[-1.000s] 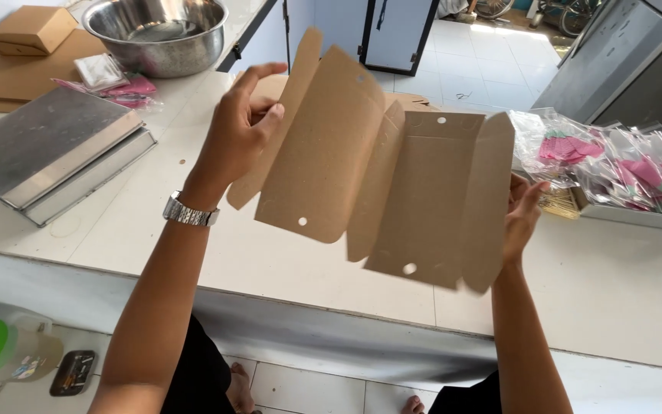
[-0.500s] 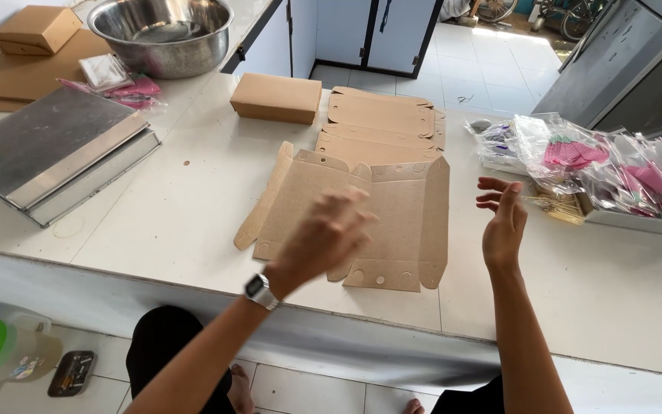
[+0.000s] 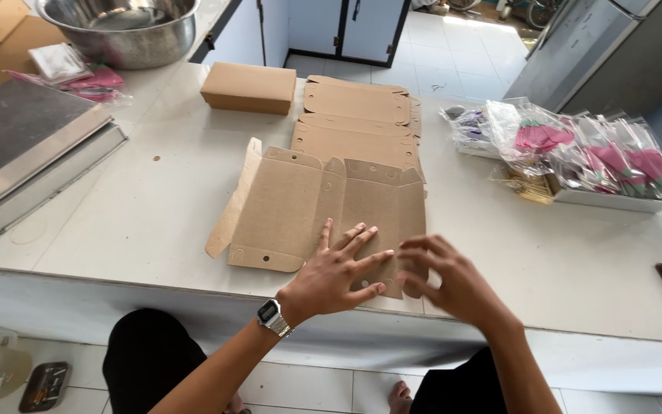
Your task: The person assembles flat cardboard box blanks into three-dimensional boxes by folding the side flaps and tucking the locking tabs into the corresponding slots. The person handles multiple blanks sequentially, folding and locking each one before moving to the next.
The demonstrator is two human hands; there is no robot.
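A flat, unfolded brown cardboard box blank [image 3: 300,207] lies on the white table [image 3: 139,222] in front of me. My left hand [image 3: 339,272], with a wristwatch, rests flat on the blank's near edge, fingers spread. My right hand [image 3: 446,280] hovers at the blank's near right corner, fingers curled and touching the cardboard edge. Behind the blank lies a stack of more flat blanks [image 3: 358,115], and a folded brown box [image 3: 248,87] stands at the back left.
A grey metal slab-like appliance [image 3: 28,149] sits at the left, a steel bowl [image 3: 120,27] behind it. Clear bags with pink and purple items [image 3: 591,153] fill a tray at the right. Below the table edge is a tiled floor.
The blank was held up in both hands, then laid flat on the table. Both hands have come down onto its near edge.
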